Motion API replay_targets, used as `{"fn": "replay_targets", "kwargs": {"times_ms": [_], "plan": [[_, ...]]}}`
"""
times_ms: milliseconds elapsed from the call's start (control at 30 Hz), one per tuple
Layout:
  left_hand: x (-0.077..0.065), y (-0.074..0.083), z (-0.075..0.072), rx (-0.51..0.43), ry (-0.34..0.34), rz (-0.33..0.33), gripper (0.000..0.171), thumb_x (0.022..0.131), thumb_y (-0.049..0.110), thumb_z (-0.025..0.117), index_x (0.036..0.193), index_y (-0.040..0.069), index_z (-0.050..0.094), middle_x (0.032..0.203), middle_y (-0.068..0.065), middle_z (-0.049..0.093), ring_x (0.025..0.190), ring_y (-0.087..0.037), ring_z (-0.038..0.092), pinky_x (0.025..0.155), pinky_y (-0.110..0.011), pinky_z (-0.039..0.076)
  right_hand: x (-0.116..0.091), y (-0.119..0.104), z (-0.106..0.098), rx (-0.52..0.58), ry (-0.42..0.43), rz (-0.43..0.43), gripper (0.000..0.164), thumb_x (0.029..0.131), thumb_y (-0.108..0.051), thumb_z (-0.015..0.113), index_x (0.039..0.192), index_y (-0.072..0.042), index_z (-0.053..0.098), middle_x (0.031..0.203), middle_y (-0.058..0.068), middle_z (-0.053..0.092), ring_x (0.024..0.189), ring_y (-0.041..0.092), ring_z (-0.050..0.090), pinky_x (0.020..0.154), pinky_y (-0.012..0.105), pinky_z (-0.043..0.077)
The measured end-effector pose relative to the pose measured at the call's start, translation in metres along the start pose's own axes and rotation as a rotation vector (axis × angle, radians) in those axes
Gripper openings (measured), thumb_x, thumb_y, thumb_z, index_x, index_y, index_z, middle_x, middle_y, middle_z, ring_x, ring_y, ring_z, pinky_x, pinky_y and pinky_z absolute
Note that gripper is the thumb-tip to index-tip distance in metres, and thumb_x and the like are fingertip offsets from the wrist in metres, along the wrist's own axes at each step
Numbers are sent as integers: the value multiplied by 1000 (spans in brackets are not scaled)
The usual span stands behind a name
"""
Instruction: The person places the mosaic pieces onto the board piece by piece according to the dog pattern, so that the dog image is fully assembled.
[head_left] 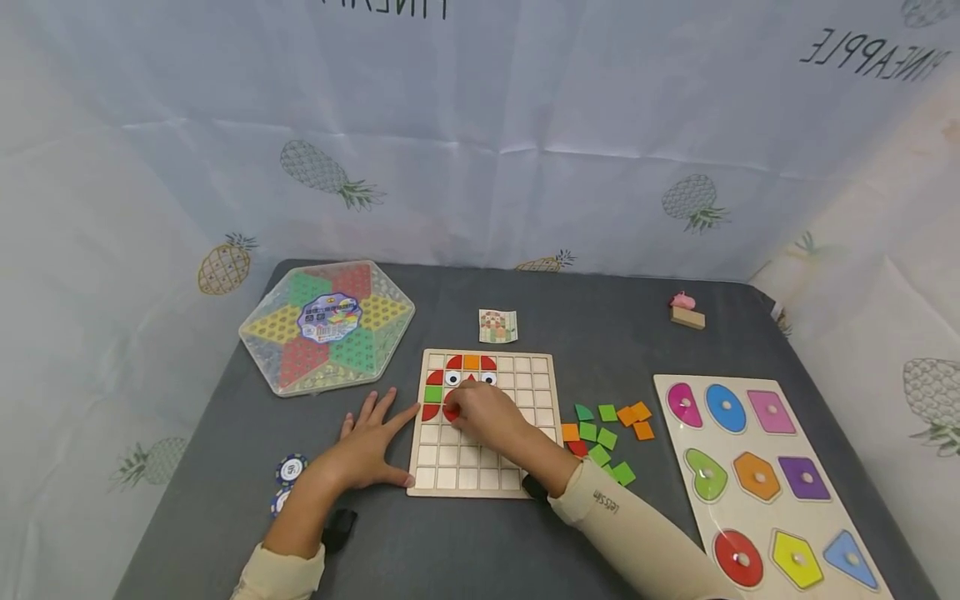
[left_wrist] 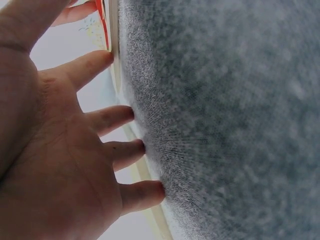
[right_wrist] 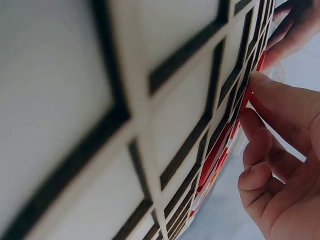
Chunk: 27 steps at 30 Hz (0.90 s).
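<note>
A square wooden grid board (head_left: 446,479) lies on the dark table, its upper left part filled with red, orange and green tiles and two eye tiles (head_left: 452,378). My right hand (head_left: 491,417) is over the filled part and partly hides it. Between its thumb and forefinger it pinches a red tile (right_wrist: 246,97), low against the grid. My left hand (head_left: 363,450) lies spread with straight fingers at the board's left side. Its thumb and forefinger touch that edge, while the other fingertips (left_wrist: 142,195) rest on the table.
Loose green tiles (head_left: 607,438) and orange tiles (head_left: 642,430) lie right of the board. A pattern card (head_left: 498,327) is behind it. Also around are a hexagonal game box (head_left: 327,328), a knobbed shape puzzle (head_left: 757,442), poker chips (head_left: 290,469) and a small wooden block (head_left: 687,317).
</note>
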<state>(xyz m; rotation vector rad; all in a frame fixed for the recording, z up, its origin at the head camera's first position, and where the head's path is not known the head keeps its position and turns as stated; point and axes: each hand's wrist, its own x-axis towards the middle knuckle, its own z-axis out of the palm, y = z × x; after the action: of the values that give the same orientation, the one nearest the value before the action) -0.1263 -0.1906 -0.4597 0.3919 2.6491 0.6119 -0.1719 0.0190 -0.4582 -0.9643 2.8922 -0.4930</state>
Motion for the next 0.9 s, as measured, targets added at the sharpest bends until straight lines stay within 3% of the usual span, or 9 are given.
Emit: {"fn": "replay_targets", "kwargs": {"times_ms": [367, 533, 667, 900], "plan": [[-1, -1, 1, 3, 5, 13, 101, 58, 48, 80, 143, 26, 30, 151, -15, 7, 136, -41, -2, 97, -69, 8, -2, -2, -1, -57, 16, 21, 10, 80, -17, 69, 89, -17, 72, 85, -7, 64, 76, 7, 60, 65, 20, 49], [-2, -5, 2, -17, 19, 5, 102, 57, 48, 80, 143, 25, 30, 151, -16, 6, 136, -41, -4, 96, -70, 6, -7, 1, -13, -23, -45, 58, 13, 81, -18, 67, 93, -16, 72, 89, -5, 64, 80, 8, 59, 68, 22, 49], [-3, -6, 2, -31, 14, 11, 103, 58, 48, 80, 143, 24, 29, 151, -17, 5, 135, -42, -5, 95, -70, 5, -22, 22, -33, -11, -70, 156, 17, 83, -20, 66, 98, -16, 70, 96, -4, 65, 88, 11, 60, 73, 29, 50], [0, -3, -2, -32, 5, 38, 102, 58, 46, 80, 143, 22, 29, 150, -17, 6, 135, -42, -5, 95, -70, 5, -72, 80, -57, -38, -113, 338, 13, 79, -16, 70, 92, -14, 70, 86, -3, 63, 75, 12, 56, 67, 31, 48]]}}
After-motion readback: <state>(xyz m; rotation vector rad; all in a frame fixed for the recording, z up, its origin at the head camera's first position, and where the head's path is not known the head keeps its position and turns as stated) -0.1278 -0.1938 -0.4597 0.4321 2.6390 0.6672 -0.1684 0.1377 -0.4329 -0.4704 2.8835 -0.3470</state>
